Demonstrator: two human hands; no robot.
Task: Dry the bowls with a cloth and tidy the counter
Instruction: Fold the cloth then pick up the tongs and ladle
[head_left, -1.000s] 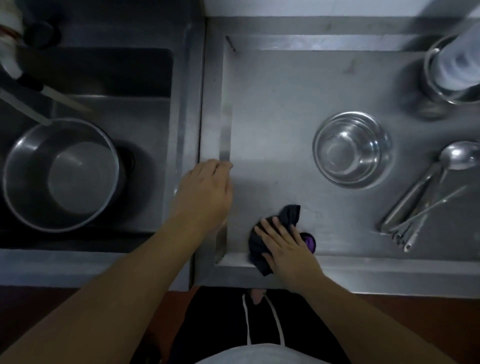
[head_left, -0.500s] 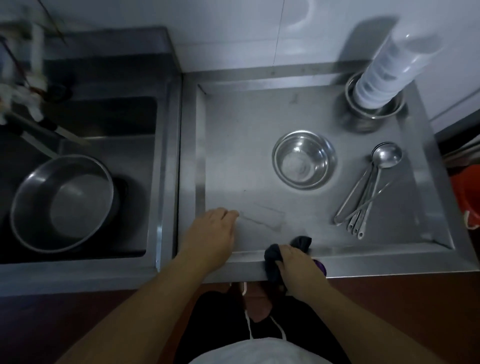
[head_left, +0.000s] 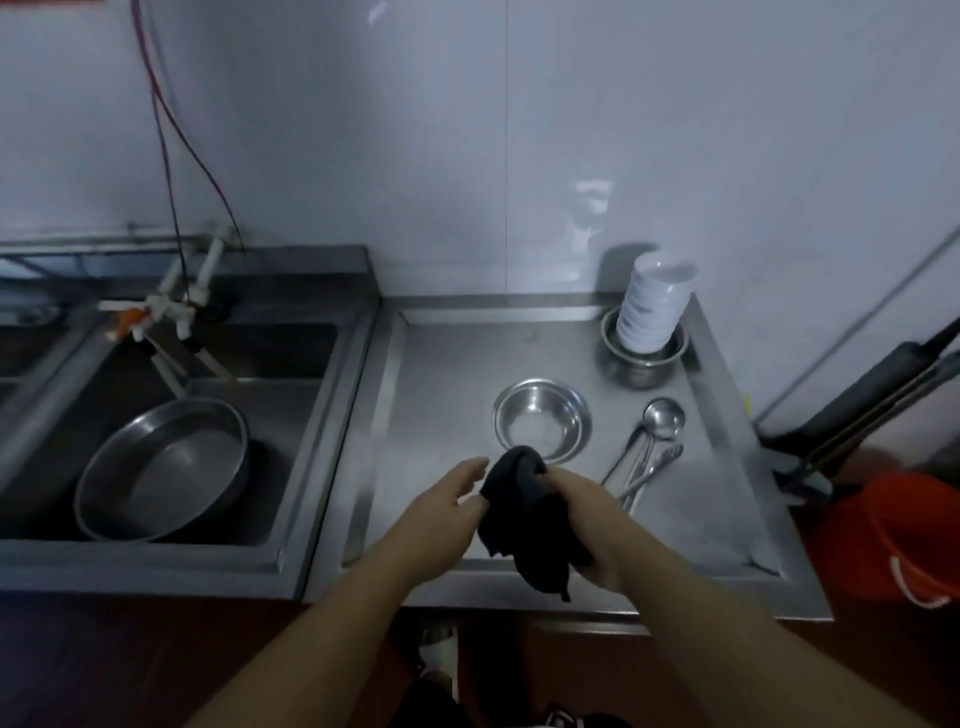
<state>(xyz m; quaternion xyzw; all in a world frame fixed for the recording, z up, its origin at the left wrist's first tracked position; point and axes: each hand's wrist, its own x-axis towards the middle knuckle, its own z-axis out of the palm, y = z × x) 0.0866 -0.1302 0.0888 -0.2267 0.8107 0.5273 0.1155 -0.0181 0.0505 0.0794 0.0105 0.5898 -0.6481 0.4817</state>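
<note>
Above the counter's (head_left: 441, 364) near edge: right hand (head_left: 582, 506) clenches dark cloth (head_left: 524, 514); left hand (head_left: 447, 499) slack, fingers straight, beside it. Steel bowl (head_left: 542, 418) at twelve o'clock, untouched. Probably next: lift bowl, wipe inside.

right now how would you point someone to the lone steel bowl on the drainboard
Start at the steel drainboard right of the sink. Near its middle, left of the spoons, sits the steel bowl. It stands alone and empty, unlike the back-corner steel bowl holding stacked white bowls.
</note>
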